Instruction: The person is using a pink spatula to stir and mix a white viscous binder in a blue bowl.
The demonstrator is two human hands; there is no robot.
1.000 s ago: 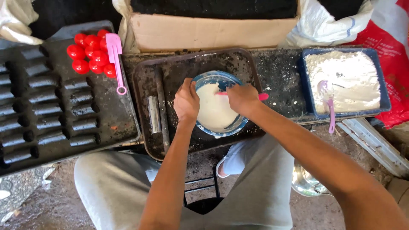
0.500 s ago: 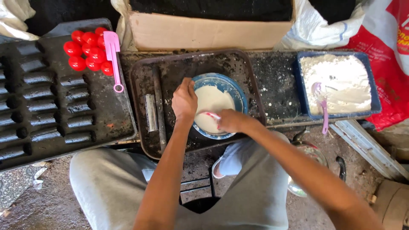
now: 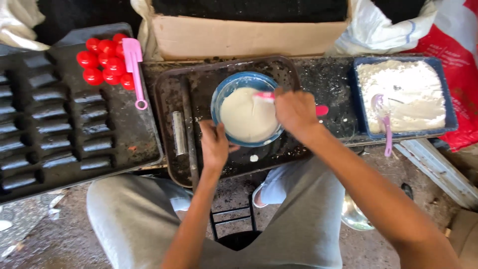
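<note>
Blue bowl (image 3: pixel 225 92) of white batter, centre of dark tray (image 3: pixel 169 89): left hand (image 3: pixel 215 144) clasps near rim; right hand (image 3: pixel 295 110) grips red spatula (image 3: pixel 321 110) in batter.

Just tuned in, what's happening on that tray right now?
A seated person is working pale batter in a blue bowl that sits on a dark tray. The left hand steadies the bowl's near rim, while the right hand holds a pink spatula with its tip in the batter. To the right is a blue tub of white powder with a purple spoon in it. To the left, a dark mould carries red balls and a second, pink spatula.
</note>
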